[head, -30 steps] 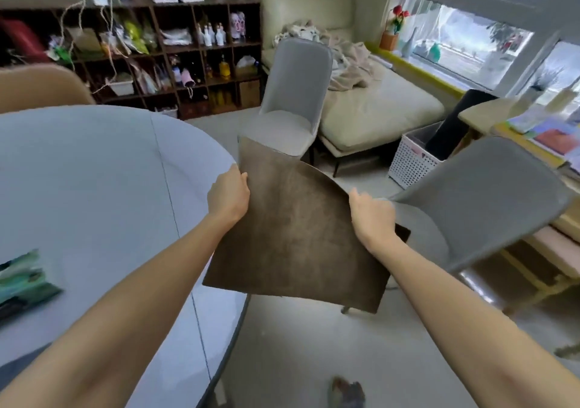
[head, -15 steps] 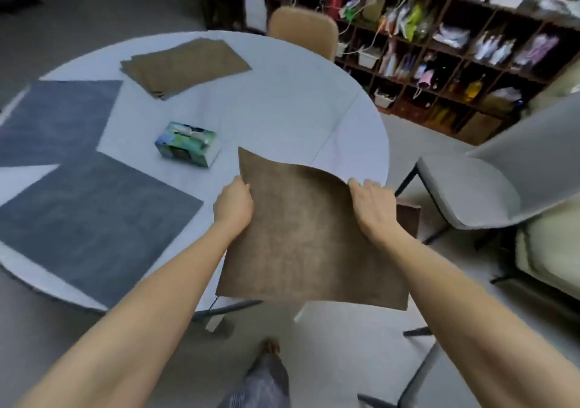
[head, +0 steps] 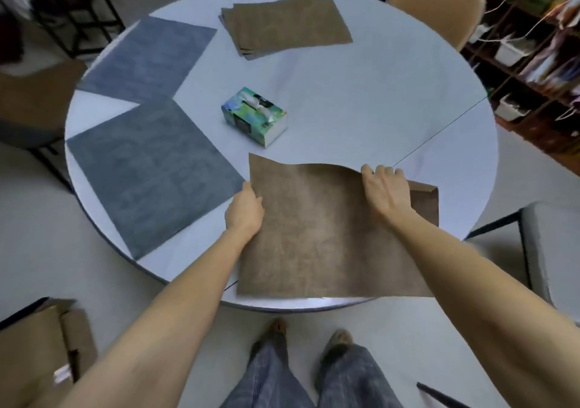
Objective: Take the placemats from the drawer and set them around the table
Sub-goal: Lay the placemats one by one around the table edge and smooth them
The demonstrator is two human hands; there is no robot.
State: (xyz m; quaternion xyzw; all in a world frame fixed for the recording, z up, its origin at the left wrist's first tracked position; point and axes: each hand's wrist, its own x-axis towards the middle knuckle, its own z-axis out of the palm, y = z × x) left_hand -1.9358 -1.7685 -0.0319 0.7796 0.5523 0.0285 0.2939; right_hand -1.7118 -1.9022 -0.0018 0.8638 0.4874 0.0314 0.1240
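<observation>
Two grey placemats [head: 147,169] lie flat on the left of the round white surface [head: 361,100]. The left hand [head: 245,211] and right hand [head: 385,189] each grip a side edge of a brown placemat [head: 317,235], fingers curled around it, above the near rim. A tissue box [head: 254,115] sits mid-surface.

Brown placemat [head: 326,235]: held over near table [head: 361,100] edge, far edge curled up. Two grey placemats [head: 150,172] lie flat at left. Brown placemat stack [head: 285,24] on far side.

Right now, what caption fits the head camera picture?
Both hands, left hand and right hand, hold a brown placemat over the round table beside two grey placemats.
</observation>
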